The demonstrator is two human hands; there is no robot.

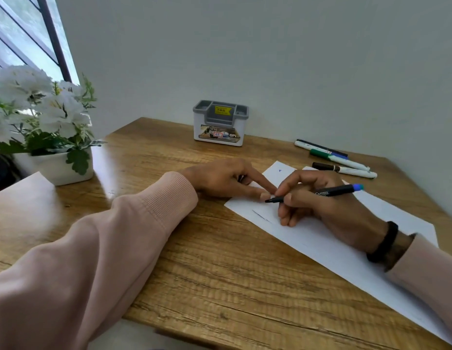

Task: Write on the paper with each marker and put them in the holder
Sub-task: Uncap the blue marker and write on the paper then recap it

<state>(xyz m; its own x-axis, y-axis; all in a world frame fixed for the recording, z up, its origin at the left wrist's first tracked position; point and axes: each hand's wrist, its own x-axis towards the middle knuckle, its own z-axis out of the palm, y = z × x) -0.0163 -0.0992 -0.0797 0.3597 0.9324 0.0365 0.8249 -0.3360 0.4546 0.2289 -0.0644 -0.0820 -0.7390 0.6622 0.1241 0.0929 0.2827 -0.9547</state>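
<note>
The slim black marker sits pinched in the right hand, tip on smooth white paper just beside the left hand's straight pressing fingertips.

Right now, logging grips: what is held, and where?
The right hand pinches the black blue-ended marker near its tip; the left hand holds nothing.

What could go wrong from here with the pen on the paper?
1. The left hand pins the paper with only its fingertips near one corner, so the sheet could slide while writing.
2. The right hand rests on the paper right by the pen tip; fresh ink might smear.
3. The three markers lie loose near the table edge and could roll.
</note>
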